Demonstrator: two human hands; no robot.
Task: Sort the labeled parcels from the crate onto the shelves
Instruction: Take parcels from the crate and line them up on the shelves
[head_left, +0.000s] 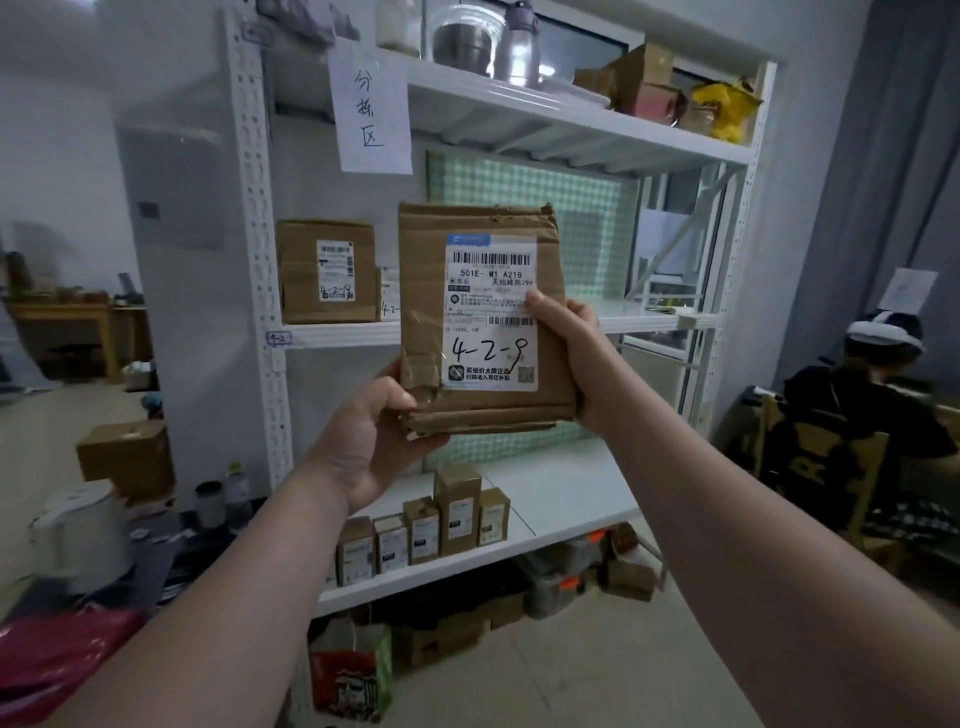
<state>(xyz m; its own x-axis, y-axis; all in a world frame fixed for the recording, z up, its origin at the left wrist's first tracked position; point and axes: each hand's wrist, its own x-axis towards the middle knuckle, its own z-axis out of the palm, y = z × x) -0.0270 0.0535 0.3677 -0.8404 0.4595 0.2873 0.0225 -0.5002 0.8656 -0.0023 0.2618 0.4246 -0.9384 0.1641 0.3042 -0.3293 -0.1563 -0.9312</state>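
Shelf unit (254, 208) behind — parcel (483, 322) in L hand (363, 441), R hand (576, 353).

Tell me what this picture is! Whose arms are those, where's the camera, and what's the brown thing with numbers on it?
There is no robot here. Those are a person's own arms, and the camera sits on their head, so you see what they see. Their left hand grips the bottom left corner of a flat cardboard parcel, and their right hand grips its right edge. They hold it up in front of a white shelf rack. The parcel's sticker has 4-2-9 written on it by hand. A small tag on the rack seems to read 4-2, and a brown box stands on that shelf. On the shelf below, a row of small boxes stands upright. A paper sign hangs higher up.
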